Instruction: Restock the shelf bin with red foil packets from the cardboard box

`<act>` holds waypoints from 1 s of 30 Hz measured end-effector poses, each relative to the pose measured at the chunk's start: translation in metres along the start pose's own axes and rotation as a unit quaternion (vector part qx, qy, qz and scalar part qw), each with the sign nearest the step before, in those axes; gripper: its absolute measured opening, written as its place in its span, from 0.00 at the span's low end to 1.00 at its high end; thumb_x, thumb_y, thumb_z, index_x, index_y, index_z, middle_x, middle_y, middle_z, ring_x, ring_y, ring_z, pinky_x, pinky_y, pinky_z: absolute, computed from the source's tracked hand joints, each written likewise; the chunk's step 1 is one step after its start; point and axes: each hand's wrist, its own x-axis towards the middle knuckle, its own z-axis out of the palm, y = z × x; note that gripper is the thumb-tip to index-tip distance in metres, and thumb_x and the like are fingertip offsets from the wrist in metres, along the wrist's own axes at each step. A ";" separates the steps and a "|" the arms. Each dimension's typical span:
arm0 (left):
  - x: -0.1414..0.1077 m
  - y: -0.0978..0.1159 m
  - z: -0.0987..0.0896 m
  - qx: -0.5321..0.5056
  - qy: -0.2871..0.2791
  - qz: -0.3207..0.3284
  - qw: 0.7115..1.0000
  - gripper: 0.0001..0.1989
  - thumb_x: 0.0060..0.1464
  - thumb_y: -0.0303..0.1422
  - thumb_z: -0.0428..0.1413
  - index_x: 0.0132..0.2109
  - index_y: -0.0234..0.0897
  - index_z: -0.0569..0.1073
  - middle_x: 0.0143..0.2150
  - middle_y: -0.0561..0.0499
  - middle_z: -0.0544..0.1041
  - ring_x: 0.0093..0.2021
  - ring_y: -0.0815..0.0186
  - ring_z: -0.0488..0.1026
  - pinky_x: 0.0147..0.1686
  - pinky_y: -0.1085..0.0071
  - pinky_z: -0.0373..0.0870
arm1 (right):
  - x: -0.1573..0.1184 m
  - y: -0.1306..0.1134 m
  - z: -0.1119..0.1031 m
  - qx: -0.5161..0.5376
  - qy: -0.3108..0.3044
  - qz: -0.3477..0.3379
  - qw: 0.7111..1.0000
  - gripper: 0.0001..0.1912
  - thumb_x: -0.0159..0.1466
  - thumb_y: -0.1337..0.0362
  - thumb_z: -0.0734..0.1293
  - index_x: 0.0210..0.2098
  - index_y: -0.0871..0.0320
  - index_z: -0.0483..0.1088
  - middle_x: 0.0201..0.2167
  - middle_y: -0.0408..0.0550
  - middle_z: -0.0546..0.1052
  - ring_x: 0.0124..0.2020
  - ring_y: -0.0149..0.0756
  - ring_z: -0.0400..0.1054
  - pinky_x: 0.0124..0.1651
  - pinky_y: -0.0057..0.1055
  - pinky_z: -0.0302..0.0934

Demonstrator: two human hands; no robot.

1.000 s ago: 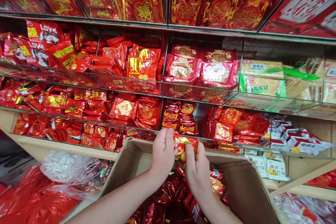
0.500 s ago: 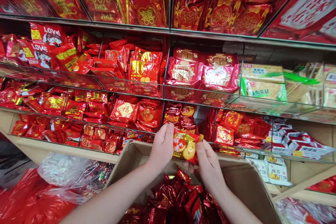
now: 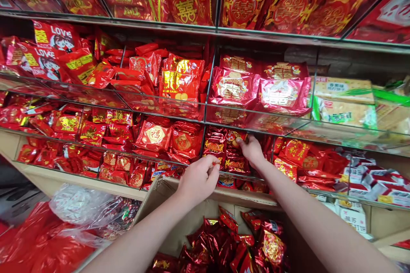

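At the far left, a red plastic bag (image 3: 35,239) lies low beside crumpled clear plastic (image 3: 78,204). Above them, the shelving carries packets printed "LOVE" (image 3: 48,66), and nearer the middle a packet with a gold diamond (image 3: 155,134) sits in a lower compartment.

The left hand (image 3: 198,179) is at the back rim of a cardboard box (image 3: 250,198), its fingers loosely curled and the thumb side toward the shelf. Whether it grips anything cannot be told, as the fingers hide its palm.

Inside the box lies a heap of shiny red packets (image 3: 218,243), tumbled over one another. These are loose and unshelved, while in the compartment above, packets stand in two neat stacks side by side: a left stack (image 3: 214,145) and a right stack (image 3: 237,164). So part of the goods is stacked, and a good many packets are in the box.

The right hand (image 3: 253,151) reaches into that compartment. Its thumb and fingers appear closed on a red-and-gold packet (image 3: 233,138) at the top of the right stack; the packet is in place there but not let go.

Farther right are loosely piled red packets (image 3: 294,151), red-and-white packets (image 3: 384,183) and, one shelf up, cracker packs with green trim (image 3: 346,111).
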 end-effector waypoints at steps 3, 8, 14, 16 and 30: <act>-0.001 0.003 -0.002 0.024 -0.005 0.002 1.000 0.08 0.54 0.32 0.44 0.36 0.39 0.68 0.25 0.55 0.69 0.25 0.71 0.64 0.25 0.76 0.58 | 0.002 -0.005 0.007 -0.057 0.031 0.016 0.998 0.21 0.54 0.61 0.63 0.42 0.69 0.61 0.40 0.67 0.69 0.43 0.49 0.64 0.44 0.39 0.57; 0.001 0.004 -0.002 0.053 -0.032 0.008 0.998 0.09 0.54 0.32 0.43 0.36 0.40 0.68 0.30 0.54 0.72 0.26 0.70 0.65 0.25 0.75 0.58 | 0.011 -0.008 0.009 -0.107 -0.016 0.008 0.994 0.20 0.55 0.62 0.63 0.43 0.70 0.62 0.37 0.66 0.71 0.39 0.50 0.67 0.38 0.37 0.59; 0.002 0.005 0.000 0.083 -0.057 0.008 0.995 0.10 0.54 0.33 0.43 0.38 0.40 0.69 0.31 0.53 0.73 0.28 0.69 0.67 0.26 0.74 0.59 | 0.017 -0.009 0.005 -0.142 -0.063 -0.029 0.987 0.15 0.55 0.67 0.62 0.41 0.66 0.65 0.35 0.60 0.73 0.36 0.45 0.68 0.36 0.33 0.59; 0.002 0.005 0.000 0.099 -0.061 0.014 0.993 0.10 0.54 0.33 0.43 0.38 0.40 0.69 0.31 0.53 0.73 0.28 0.68 0.68 0.27 0.73 0.60 | 0.015 -0.008 0.003 -0.148 -0.060 -0.032 0.987 0.19 0.55 0.66 0.62 0.46 0.67 0.62 0.37 0.60 0.72 0.37 0.45 0.67 0.37 0.33 0.60; 0.001 0.005 0.002 0.136 -0.070 0.027 0.988 0.09 0.54 0.33 0.43 0.37 0.42 0.68 0.33 0.54 0.74 0.29 0.68 0.68 0.27 0.73 0.60 | 0.032 -0.013 -0.012 -0.321 -0.165 -0.243 0.900 0.24 0.57 0.64 0.61 0.54 0.53 0.58 0.54 0.52 0.63 0.53 0.47 0.56 0.50 0.37 0.53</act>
